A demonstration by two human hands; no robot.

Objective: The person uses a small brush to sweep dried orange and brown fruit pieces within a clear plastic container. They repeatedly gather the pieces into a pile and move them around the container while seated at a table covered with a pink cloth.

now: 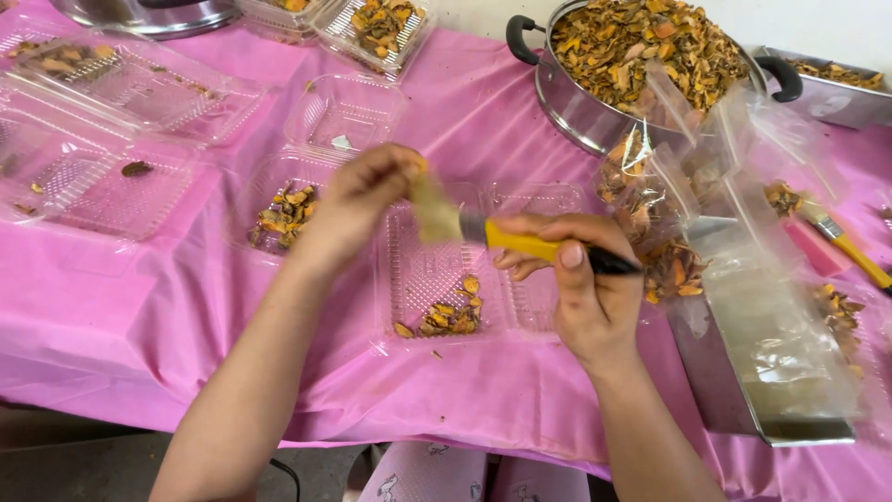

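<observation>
Head view: seen from above, over a pink tabletop (139, 316).
Left hand (358, 200): fingers pinched together on a small yellow piece at the bristles.
Brush (520, 244): long axis level, bristles toward the left hand, handle running right.
Right hand (581, 288): clamped on the brush handle.
Below: open clear tray (418, 279) with dried orange pieces.
Right: steel pot (595, 112), plastic bags (771, 307), nothing between the hands.

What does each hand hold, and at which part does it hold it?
The right hand holds a brush by its yellow and black handle. The left hand pinches something small at the bristles; motion blur hides what it is.
</observation>
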